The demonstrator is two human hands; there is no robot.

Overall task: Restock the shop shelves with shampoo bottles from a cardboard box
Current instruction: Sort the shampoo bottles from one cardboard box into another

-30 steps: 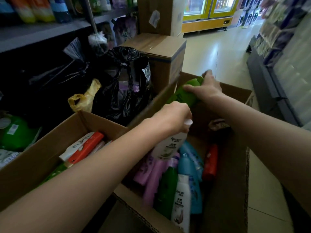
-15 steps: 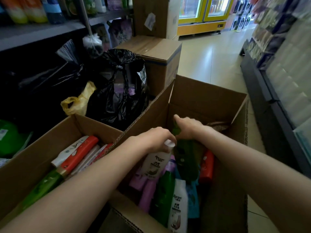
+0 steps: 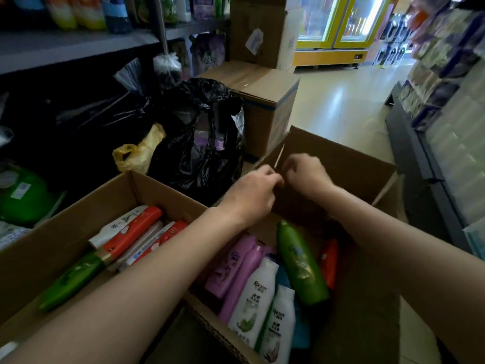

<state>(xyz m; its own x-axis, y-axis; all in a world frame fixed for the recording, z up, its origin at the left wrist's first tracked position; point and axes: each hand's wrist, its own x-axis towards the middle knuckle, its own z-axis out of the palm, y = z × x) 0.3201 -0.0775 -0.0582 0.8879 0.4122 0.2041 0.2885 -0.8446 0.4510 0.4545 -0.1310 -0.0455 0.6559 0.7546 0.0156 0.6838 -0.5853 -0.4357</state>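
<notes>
An open cardboard box (image 3: 341,164) stands in front of me with several shampoo bottles lying inside. Among them are a green bottle (image 3: 300,264), a white bottle (image 3: 258,292), a second white bottle (image 3: 282,324) and purple bottles (image 3: 236,264). Both hands are up at the far left corner of the box. My left hand (image 3: 253,195) and my right hand (image 3: 308,174) have curled fingers meeting at the edge of the box's left flap (image 3: 278,155). The fingers are blurred. Neither hand holds a bottle.
A second open box (image 3: 86,214) at left holds red-and-white tubes and a green bottle. Behind it sit a black bag (image 3: 199,132), a yellow bag (image 3: 141,151) and stacked sealed cartons (image 3: 262,101). Shelves run along the left (image 3: 73,46) and right (image 3: 446,106); the tiled aisle (image 3: 346,101) lies beyond.
My right hand lowered the green bottle into the box and let go; my left hand released the white bottle. Both hands then rose to the box's far left flap.
</notes>
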